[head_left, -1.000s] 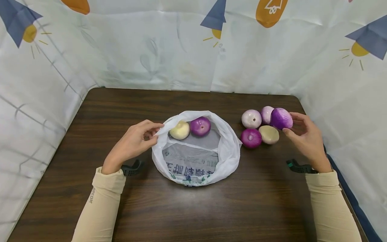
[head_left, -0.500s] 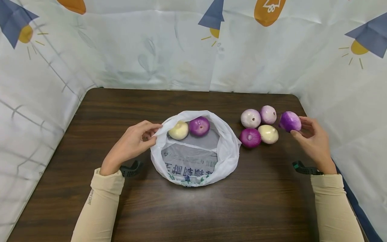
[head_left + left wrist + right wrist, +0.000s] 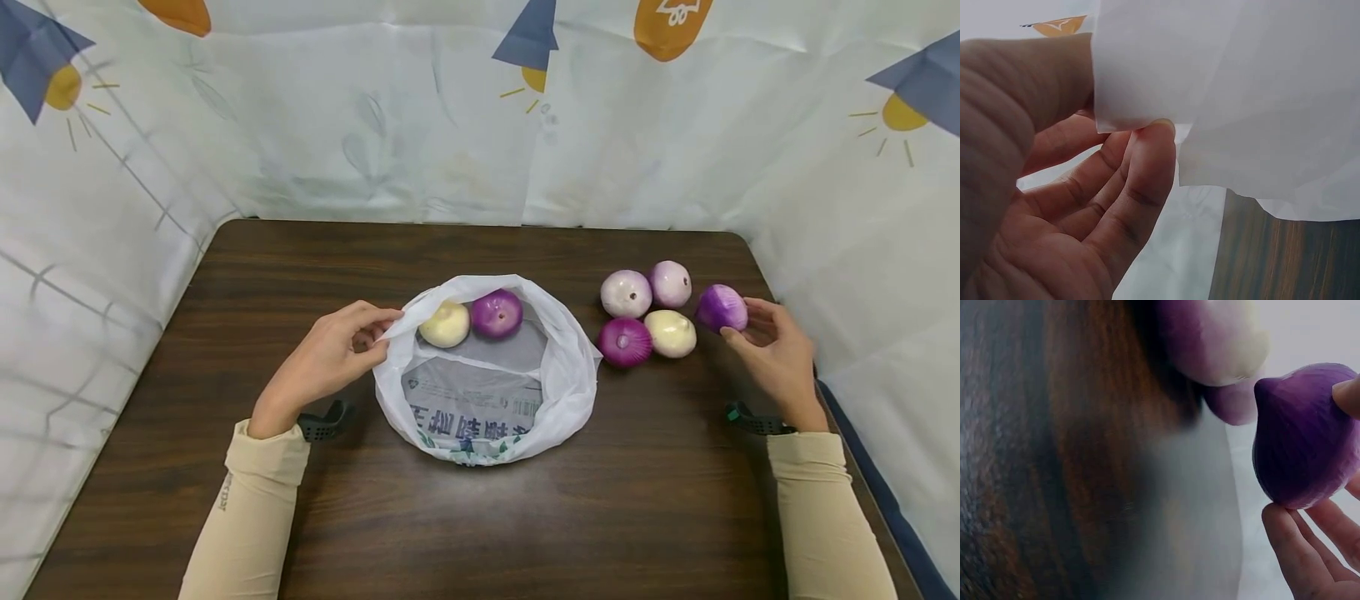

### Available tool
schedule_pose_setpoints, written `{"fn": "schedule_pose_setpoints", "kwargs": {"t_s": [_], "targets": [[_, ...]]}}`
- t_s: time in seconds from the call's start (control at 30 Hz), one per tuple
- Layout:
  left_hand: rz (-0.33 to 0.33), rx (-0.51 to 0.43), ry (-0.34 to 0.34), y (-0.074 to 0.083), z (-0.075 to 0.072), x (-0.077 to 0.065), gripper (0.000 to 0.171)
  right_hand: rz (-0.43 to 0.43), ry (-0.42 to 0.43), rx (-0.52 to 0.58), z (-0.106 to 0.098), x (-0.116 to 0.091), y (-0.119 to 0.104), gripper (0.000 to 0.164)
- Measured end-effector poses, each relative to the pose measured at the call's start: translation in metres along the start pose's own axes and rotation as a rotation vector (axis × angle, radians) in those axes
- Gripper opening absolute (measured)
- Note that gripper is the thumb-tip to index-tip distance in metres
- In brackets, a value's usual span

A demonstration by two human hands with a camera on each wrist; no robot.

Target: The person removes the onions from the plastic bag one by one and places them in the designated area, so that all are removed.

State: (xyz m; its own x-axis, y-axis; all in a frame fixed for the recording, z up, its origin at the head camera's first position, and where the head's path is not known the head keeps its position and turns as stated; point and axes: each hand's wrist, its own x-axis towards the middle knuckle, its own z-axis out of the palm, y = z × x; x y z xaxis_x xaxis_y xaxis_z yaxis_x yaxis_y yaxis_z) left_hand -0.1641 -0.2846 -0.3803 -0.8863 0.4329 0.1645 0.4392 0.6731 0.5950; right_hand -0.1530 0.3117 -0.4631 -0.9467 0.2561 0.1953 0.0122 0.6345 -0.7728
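My left hand (image 3: pixel 330 354) pinches the left rim of a white plastic bag (image 3: pixel 573 375). In the left wrist view, the bag's edge (image 3: pixel 1147 75) sits between thumb and fingers. The bag's mouth is spread wide, and inside lie a pale yellow onion (image 3: pixel 446 324) and a purple onion (image 3: pixel 497 314). Over at the right, my right hand (image 3: pixel 776 354) grips another purple onion (image 3: pixel 722 307) by its sides. Its pointed tip shows in the right wrist view, where the onion (image 3: pixel 1304 437) is held between thumb and fingers. Left of that hand, several onions (image 3: pixel 626 294) sit in a cluster.
The cluster includes a dark purple onion (image 3: pixel 625 342), a pale yellow one (image 3: pixel 671 333) and a light purple one (image 3: pixel 670 284). Everything stands on a dark wooden table (image 3: pixel 480 533). A white printed sheet (image 3: pixel 450 125) hangs behind and along both sides.
My right hand has moved right and slightly down with the purple onion, away from the cluster. The light purple onion behind it now shows fully. My left hand keeps its hold on the bag.
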Motion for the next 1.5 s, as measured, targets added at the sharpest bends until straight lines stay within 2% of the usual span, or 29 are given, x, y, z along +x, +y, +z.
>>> {"fn": "schedule_pose_setpoints", "kwargs": {"t_s": [0.27,0.5,0.9,1.23,1.5], "targets": [[0.001,0.009,0.002,-0.001,0.000,0.000,0.038,0.064,-0.018,-0.035,0.006,0.003,0.011,0.064],[0.003,0.014,0.003,-0.002,0.000,0.000,0.038,0.079,-0.060,-0.063,0.012,0.004,0.015,0.068],[-0.010,0.006,-0.010,0.000,-0.001,-0.001,0.038,0.104,-0.094,-0.106,0.001,0.001,0.007,0.072],[-0.029,-0.007,-0.016,0.001,-0.004,-0.003,0.039,0.038,-0.014,-0.044,-0.005,-0.001,-0.011,0.063],[-0.038,-0.024,-0.024,0.001,-0.004,-0.002,0.039,-0.062,0.014,0.022,-0.001,-0.001,-0.040,0.052]]}}
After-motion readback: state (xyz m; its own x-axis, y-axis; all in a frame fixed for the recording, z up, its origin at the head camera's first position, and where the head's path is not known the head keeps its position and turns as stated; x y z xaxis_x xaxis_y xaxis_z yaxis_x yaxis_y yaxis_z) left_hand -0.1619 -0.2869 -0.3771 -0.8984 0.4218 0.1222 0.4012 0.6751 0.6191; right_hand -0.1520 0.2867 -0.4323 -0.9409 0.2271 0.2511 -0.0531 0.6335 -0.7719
